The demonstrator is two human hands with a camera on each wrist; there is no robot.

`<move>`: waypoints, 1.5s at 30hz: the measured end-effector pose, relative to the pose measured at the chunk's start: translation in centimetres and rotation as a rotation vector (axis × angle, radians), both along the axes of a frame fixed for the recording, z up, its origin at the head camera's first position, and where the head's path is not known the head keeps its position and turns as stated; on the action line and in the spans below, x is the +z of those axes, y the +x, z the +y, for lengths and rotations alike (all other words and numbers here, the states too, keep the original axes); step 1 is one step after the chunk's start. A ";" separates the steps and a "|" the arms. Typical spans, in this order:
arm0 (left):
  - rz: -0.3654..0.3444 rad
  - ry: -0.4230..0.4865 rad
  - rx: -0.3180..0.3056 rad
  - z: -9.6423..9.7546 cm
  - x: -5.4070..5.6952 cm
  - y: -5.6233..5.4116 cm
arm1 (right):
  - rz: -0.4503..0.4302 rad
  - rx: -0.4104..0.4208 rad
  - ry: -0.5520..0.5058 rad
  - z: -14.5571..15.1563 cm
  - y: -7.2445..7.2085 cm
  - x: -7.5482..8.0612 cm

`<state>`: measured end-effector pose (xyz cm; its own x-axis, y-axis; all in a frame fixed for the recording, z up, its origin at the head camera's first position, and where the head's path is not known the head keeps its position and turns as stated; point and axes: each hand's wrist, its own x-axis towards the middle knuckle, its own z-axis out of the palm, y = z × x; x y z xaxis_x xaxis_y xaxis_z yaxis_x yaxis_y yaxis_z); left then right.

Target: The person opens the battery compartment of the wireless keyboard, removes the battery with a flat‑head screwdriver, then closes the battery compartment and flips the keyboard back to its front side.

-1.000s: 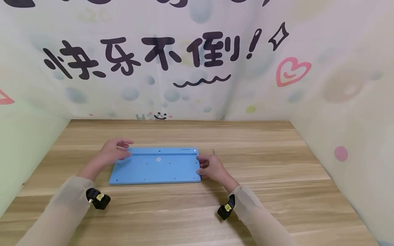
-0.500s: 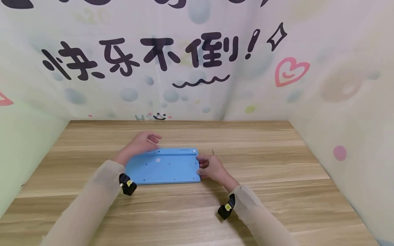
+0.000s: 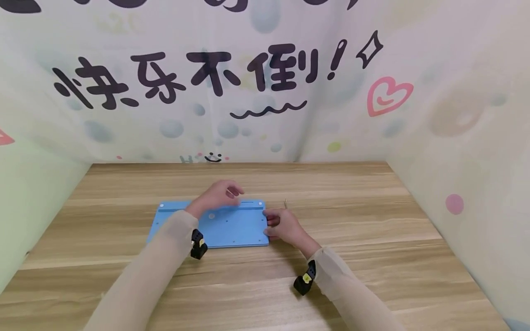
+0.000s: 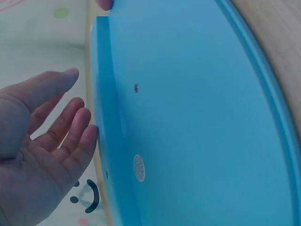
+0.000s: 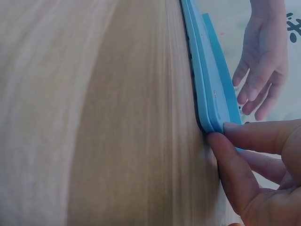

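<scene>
A light blue keyboard point(image 3: 236, 230) lies face down on the table, with screw holes, a ridge along its far side and a round white sticker point(image 4: 139, 168) on its back. My right hand point(image 3: 285, 225) pinches its right end between thumb and fingers, as the right wrist view shows at the corner point(image 5: 214, 120). Over the far edge hovers my left hand point(image 3: 219, 195), its fingers loosely bent and holding nothing. In the left wrist view, that hand's fingers point(image 4: 77, 136) are close beside the ridge; whether they touch it I cannot tell.
A thin metallic stick point(image 3: 285, 203) shows just behind my right hand, its kind too small to tell. The wooden table point(image 3: 352, 207) ends at a printed cloth wall point(image 3: 265, 138) behind and at pale side walls.
My left hand has moved right along the keyboard's far edge, from its left corner past the middle. The right hand keeps its place at the right end, and the keyboard stays put.
</scene>
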<state>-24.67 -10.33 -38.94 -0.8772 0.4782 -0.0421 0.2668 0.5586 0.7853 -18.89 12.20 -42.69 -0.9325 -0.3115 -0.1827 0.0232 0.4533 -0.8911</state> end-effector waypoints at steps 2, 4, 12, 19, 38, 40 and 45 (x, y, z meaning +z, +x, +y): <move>0.001 -0.020 -0.013 0.5 0.1 0.0 | -0.002 -0.002 0.002 0.0 0.0 0.0; -0.002 -0.041 -0.018 0.9 0.2 -0.1 | -0.007 -0.005 0.003 0.0 0.0 0.0; 0.017 -0.125 -0.061 2.0 0.1 -0.8 | -0.016 -0.002 -0.007 0.0 -0.1 -0.1; 0.013 -0.187 -0.074 2.2 -0.2 -1.3 | -0.001 -0.004 -0.010 0.0 0.0 -0.1; 0.004 -0.288 -0.102 2.7 0.3 -1.2 | 0.010 0.006 -0.021 0.0 0.0 -0.2; -0.002 -0.304 -0.109 2.8 0.2 -1.3 | 0.005 0.002 -0.025 0.0 0.0 -0.2; 0.017 -0.277 -0.164 2.3 -1.1 -2.3 | 0.006 0.004 -0.024 0.0 0.1 -0.2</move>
<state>-27.00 -7.99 -40.04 -0.7911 0.5858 -0.1760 0.3829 0.6987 0.6043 -18.81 12.16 -42.87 -0.9325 -0.3191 -0.1692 0.0160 0.4314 -0.9020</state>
